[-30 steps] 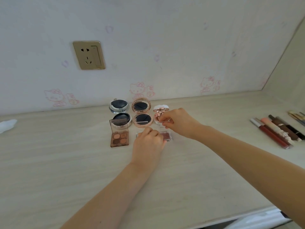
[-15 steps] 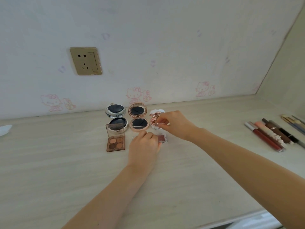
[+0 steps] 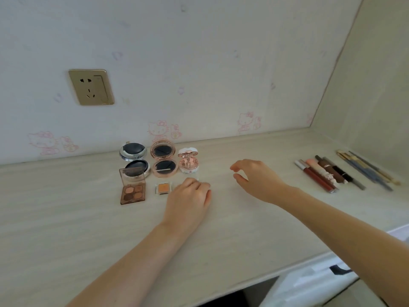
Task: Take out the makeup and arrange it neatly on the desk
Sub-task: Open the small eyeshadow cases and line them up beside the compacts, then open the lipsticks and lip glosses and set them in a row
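Across the desk (image 3: 66, 229) the compacts sit in tidy rows by the wall. The right hand (image 3: 256, 177) has let go of the pink compact (image 3: 188, 163) and drifts right, fingers loosely open, empty. The left hand (image 3: 188, 198) curls knuckles-up just beside the orange eyeshadow (image 3: 163, 188), its grasp hidden

Left hand (image 3: 190, 197) is resting curled on the table (image 3: 66, 229) beside an orange pan (image 3: 163, 188). Right hand (image 3: 256, 177) is hovering with fingers loose, holding nothing.
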A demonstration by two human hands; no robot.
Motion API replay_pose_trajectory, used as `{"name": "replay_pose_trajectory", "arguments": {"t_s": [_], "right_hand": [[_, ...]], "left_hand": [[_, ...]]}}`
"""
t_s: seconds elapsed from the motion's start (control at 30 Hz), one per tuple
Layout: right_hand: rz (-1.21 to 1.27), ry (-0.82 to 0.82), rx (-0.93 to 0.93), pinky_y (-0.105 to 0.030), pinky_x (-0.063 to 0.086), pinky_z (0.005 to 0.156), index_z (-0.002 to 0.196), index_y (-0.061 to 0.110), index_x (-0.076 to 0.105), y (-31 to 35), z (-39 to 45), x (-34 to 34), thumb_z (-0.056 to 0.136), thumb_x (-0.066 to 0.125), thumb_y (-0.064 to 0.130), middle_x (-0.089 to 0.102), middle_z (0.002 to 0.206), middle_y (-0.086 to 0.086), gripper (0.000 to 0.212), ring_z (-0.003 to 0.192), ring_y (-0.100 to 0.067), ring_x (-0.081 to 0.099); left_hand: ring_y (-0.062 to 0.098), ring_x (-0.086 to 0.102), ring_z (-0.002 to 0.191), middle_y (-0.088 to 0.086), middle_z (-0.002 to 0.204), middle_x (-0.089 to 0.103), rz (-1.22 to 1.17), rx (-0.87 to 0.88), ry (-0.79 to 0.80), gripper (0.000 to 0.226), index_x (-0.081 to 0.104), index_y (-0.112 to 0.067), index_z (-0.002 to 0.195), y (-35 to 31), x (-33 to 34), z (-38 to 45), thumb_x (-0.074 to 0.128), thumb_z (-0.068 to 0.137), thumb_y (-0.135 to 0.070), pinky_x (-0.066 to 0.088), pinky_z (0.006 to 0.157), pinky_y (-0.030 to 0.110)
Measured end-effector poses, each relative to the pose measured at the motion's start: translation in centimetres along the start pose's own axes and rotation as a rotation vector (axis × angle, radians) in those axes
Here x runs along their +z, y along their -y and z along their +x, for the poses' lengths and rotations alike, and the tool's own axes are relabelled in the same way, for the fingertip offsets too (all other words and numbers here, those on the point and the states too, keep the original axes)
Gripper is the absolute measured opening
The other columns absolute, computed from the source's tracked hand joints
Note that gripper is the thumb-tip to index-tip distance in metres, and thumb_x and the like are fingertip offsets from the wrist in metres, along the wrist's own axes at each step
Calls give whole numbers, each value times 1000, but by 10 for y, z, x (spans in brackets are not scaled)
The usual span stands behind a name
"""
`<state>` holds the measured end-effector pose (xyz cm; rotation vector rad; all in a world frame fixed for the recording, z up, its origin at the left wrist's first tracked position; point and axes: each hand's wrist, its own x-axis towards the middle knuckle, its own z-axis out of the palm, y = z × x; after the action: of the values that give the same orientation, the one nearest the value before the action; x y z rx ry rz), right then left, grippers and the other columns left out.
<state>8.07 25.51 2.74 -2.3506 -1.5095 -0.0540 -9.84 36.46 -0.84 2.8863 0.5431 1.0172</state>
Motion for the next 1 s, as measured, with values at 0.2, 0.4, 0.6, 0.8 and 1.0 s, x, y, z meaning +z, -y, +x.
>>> {"name": "replay_pose_trajectory", "arguments": {"t_s": [0.2,0.4,0.6,0.8,1.0], "right_hand": [[-98,-2,79,-33,44,95,125,20,57,-49,-55,-19,97,47,27,59,124,2,30,116,-18,52],[-145,-51,189,-32,43,94,118,23,62,-105,-103,-44,95,51,30,57,129,4,26,132,-20,42],[-100,-123,261,-37,48,90,105,18,69,-154,-122,-66,92,55,18,65,118,-4,19,111,-25,57],[-147,-110,348,-37,51,84,107,23,65,-191,-127,-82,93,50,26,65,107,2,21,98,-20,60],[-81,-137,419,-34,52,80,106,23,66,-212,-118,-87,93,49,22,67,106,6,21,94,-18,61]], "left_hand": [[22,67,75,2,64,65,-78,150,49,4,71,-12,73,-54,20,17,75,74,-11,51,49,28],[25,66,76,3,67,68,-97,296,110,4,71,-12,74,-104,49,46,70,77,-14,52,54,29],[23,55,104,2,95,67,-82,308,211,23,64,-17,98,-142,80,94,44,95,-27,43,67,32],[26,54,104,4,103,66,-68,292,263,27,64,-17,106,-171,104,146,41,95,-25,45,69,36],[28,52,110,6,114,62,-19,298,371,28,61,-16,115,-188,133,180,42,96,-23,44,73,37]]}}
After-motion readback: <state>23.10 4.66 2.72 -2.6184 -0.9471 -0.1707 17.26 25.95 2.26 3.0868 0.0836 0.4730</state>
